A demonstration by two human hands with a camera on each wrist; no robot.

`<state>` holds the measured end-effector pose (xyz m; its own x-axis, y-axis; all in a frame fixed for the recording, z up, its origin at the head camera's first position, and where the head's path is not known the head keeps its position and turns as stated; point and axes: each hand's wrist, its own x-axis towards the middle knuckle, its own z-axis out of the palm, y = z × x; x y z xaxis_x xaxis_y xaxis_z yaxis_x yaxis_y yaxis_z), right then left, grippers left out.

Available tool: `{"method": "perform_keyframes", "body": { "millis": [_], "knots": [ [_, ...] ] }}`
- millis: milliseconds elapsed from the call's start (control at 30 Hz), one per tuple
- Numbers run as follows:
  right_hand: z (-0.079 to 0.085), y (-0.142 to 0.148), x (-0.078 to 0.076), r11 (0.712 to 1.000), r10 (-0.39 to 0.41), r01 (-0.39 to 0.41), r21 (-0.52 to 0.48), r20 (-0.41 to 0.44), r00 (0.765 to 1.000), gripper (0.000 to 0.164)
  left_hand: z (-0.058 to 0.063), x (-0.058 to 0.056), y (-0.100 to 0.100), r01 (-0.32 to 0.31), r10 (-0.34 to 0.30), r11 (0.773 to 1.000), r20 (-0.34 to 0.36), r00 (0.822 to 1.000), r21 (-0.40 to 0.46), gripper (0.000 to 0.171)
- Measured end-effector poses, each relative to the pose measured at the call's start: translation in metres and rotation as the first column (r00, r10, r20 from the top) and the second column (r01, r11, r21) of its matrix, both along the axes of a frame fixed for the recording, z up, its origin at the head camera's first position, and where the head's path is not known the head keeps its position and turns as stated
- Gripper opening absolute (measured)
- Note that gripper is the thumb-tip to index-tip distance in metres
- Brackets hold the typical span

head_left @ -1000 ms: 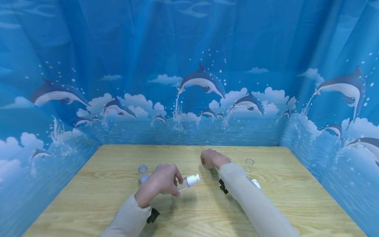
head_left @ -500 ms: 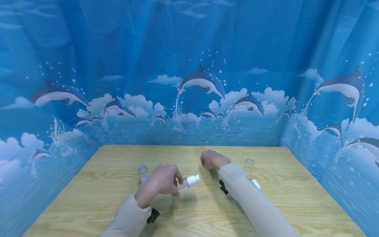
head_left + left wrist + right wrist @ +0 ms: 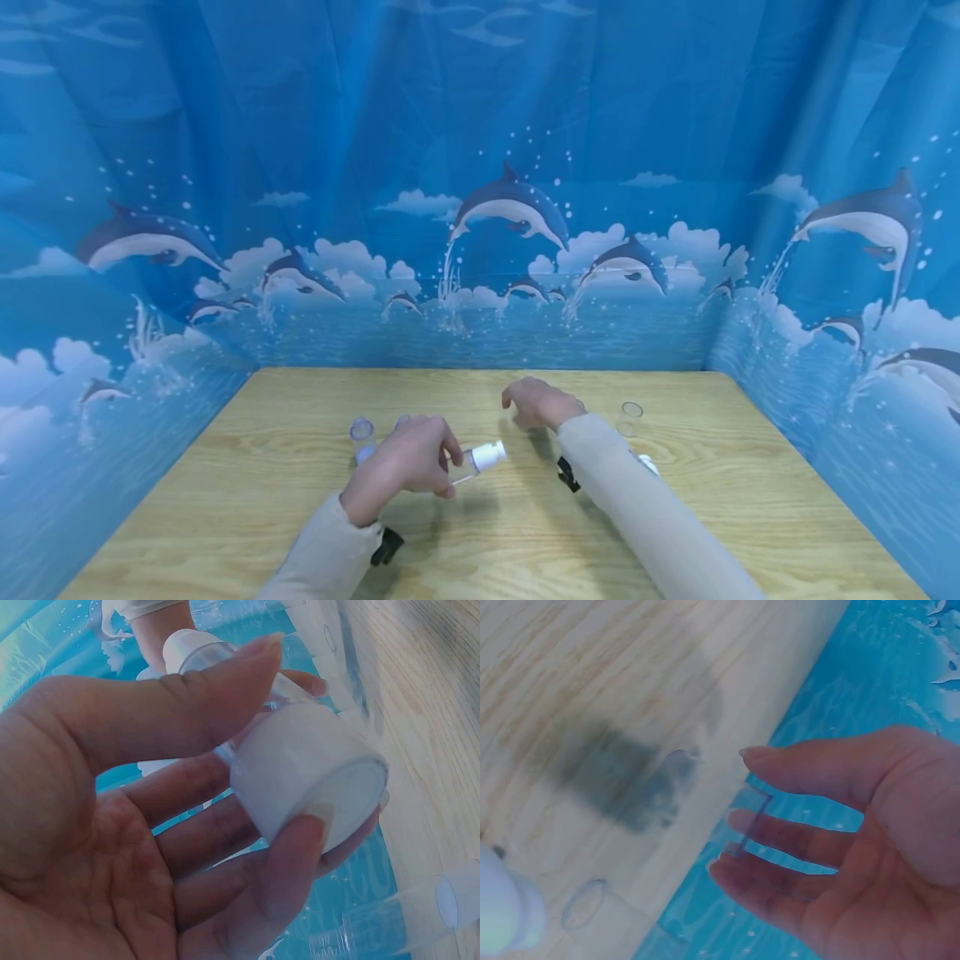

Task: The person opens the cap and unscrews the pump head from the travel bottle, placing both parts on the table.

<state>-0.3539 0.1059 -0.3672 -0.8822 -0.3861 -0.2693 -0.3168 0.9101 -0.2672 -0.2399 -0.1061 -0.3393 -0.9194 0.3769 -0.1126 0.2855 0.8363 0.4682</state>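
We hold the white-topped bottle above the surface in our left hand's pinching fingers, its long axis aimed roughly toward our right hand, whose parted fingers flank a clear cap, contact uncertain.

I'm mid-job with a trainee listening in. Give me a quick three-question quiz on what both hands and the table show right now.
1. Multiple choice: in the head view, how is the bottle in the left hand held?
A) Upright
B) Upside down
C) On a slant, white end toward the picture's right

2. True or false: the right hand is apart from that bottle.

3. Fill in: in the head view, the white object at the picture's right is partly hidden behind the right ____.

Key: 1. C. 2. True. 3. Sleeve.
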Motion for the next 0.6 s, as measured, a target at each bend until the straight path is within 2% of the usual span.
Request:
{"method": "perform_keyframes", "body": {
  "millis": [267, 600],
  "knots": [
    [0.015, -0.001, 0.011, 0.998, 0.062, -0.062, 0.009, -0.041, 0.997, 0.059, 0.000, 0.000, 0.000, -0.003, 0.003, 1.000, 0.003, 1.000, 0.000, 0.035],
    [0.033, 0.004, 0.029, 0.985, 0.156, -0.163, -0.054, -0.120, 0.981, 0.048, 0.000, -0.002, -0.001, -0.009, 0.009, 1.000, 0.010, 1.000, 0.007, 0.033]
  ]
}}
